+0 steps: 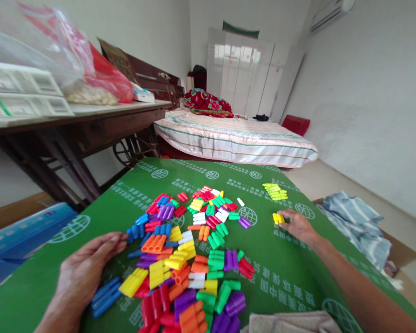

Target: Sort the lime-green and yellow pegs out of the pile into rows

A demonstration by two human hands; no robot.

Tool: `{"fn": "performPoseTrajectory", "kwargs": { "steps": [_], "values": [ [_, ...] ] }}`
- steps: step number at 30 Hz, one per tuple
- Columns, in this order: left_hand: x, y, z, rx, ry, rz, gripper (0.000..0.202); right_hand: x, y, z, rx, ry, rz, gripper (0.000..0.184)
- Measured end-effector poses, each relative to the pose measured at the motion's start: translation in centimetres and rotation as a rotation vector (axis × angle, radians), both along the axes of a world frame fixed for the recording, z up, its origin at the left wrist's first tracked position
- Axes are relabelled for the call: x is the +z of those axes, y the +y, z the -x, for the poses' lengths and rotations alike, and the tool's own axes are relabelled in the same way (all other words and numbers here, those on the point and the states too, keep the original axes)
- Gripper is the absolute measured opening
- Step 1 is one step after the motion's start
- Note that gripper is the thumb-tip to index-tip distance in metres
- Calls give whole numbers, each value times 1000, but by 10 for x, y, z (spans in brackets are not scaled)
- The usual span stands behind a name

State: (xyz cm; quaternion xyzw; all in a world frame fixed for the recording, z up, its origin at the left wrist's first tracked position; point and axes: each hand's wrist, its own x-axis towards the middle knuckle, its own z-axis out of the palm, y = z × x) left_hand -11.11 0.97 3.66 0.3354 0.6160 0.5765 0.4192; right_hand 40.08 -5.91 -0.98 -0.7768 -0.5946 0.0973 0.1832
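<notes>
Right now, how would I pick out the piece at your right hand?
Find the green board printed with white globes, then look to its right side, away from the big multicoloured heap. At the fingertips of the right hand lies a small yellow piece, alone; the neat stack beyond it is paler, lime-yellow.

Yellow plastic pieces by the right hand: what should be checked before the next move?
1. Right hand touches the small yellow plastic pieces: ok.
2. Its grip closed on them: cannot tell.
3. Row of yellow-green plastic pieces lies apart from the mixed pile of coloured plastic pieces: ok.
4. Left hand flat and open at the pile's edge: ok.
5. Green printed board bare between hand and row: ok.
</notes>
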Motion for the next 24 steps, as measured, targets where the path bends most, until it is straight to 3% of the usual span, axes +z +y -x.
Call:
{"fn": "performPoseTrajectory", "kwargs": {
  "steps": [11, 18, 24],
  "values": [
    [-5, 4, 3, 6, -16, 16, 20, -8, 13, -8, -186, -113, -3, 28],
    [3, 1, -2, 15, -69, 50, 19, -13, 21, -16, -253, -172, -3, 38],
    [-3, 4, 2, -5, -74, 55, 26, -15, 27, -20, -299, -197, 6, 41]
  ]
}}
